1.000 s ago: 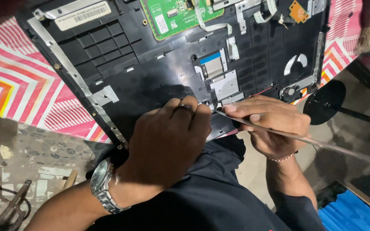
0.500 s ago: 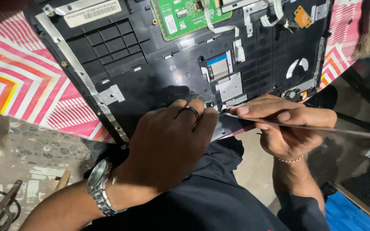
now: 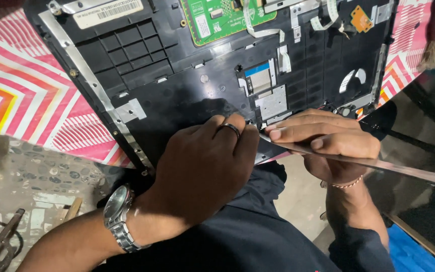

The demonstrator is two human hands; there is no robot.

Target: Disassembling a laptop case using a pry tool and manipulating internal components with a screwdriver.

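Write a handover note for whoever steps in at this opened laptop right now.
Left hand: ringed, wristwatch on, pressing on the near edge of the black laptop shell.
Right hand: gripping a long thin metal tool laid flat, tip at the shell's near edge by the left fingertips.
Shell lies inside-up on a pink striped cloth; green circuit board and ribbon cables still mounted.
Done: shell opened. Left: the near edge is still under the tool.

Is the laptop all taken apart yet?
Partly. The black plastic laptop shell already lies open, its green circuit board bare. In hand: the left hand presses the shell's near edge while the right hand holds a long thin metal tool there. The board and white ribbon cables remain attached.
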